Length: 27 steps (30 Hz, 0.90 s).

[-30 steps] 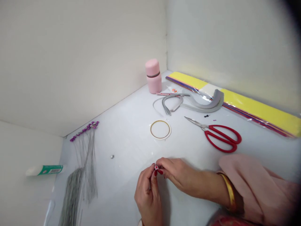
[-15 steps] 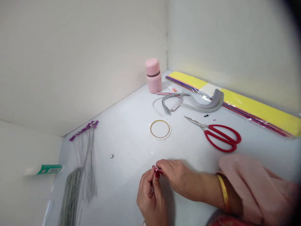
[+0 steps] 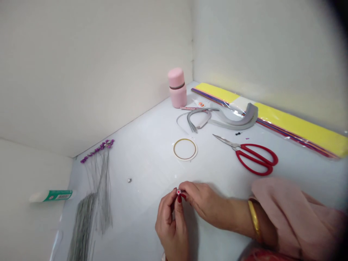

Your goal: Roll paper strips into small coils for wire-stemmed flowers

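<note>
Near the front of the table, my left hand (image 3: 173, 225) pinches a small silvery-white piece with a red centre (image 3: 178, 192) between thumb and fingertips. From the right, my right hand (image 3: 204, 203) grips the same piece, its fingertips meeting those of the left. The fingers cover most of it, so its kind cannot be made out. Beyond the hands lies a roll of narrow tape (image 3: 196, 154), flat on the table. To their left sits a tiny silvery ball-like piece (image 3: 129, 180).
Red-handled scissors (image 3: 239, 146) lie right of the tape, near grey strips (image 3: 231, 125) and a black pin (image 3: 238, 133). A pink flask (image 3: 178, 95) stands behind. Yellow-topped sheets (image 3: 296, 125) line the right wall. Leftward are wires (image 3: 83, 221), purple-tipped stems (image 3: 102, 145) and a green-and-white tube (image 3: 58, 195).
Both hands have shifted slightly left and away from me, still pinching the small piece. Its red centre now shows more clearly. The things on the table have stayed put.
</note>
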Motion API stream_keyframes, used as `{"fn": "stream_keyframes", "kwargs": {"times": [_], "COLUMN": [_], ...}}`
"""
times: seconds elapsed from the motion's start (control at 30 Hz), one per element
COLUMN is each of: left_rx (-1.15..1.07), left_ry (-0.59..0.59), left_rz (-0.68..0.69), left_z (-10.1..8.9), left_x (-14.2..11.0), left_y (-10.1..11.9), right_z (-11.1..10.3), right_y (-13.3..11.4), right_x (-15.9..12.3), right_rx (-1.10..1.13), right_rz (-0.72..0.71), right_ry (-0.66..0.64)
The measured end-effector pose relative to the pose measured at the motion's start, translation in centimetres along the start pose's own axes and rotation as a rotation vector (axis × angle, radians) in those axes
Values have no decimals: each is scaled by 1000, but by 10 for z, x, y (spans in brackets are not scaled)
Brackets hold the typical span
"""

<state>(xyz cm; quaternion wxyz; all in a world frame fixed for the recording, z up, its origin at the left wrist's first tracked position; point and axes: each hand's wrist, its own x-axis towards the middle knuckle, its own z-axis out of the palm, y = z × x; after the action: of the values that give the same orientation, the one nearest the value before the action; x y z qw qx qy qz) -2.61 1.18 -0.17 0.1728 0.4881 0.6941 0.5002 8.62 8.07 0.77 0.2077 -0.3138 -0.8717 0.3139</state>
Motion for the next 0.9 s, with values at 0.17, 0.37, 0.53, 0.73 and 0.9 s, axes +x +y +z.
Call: {"fn": "stream_keyframes", "kwargs": {"times": [0.17,0.37,0.53,0.73,0.9], "left_rx": [83,207,157,-56,-99], "left_ry": [6,-19,-20,-86,-94], "left_rz": [96,243,197,-86,-121], "left_z": [-4,-4,-3,-6,-4], "left_x": [3,7,4,6,6], "left_y": [-3,-2,-4,-4,-5], "right_z": [-6,-5,-6,-11,-6], "right_y": [-1,-2,-2,1,6], "right_x": [-1,0,0,-1,-2], "right_rx": [48,43,81,187,153], "right_rz": [25,29,55,-18,-101], "right_ry": [-29,-33,-17,79,108]}}
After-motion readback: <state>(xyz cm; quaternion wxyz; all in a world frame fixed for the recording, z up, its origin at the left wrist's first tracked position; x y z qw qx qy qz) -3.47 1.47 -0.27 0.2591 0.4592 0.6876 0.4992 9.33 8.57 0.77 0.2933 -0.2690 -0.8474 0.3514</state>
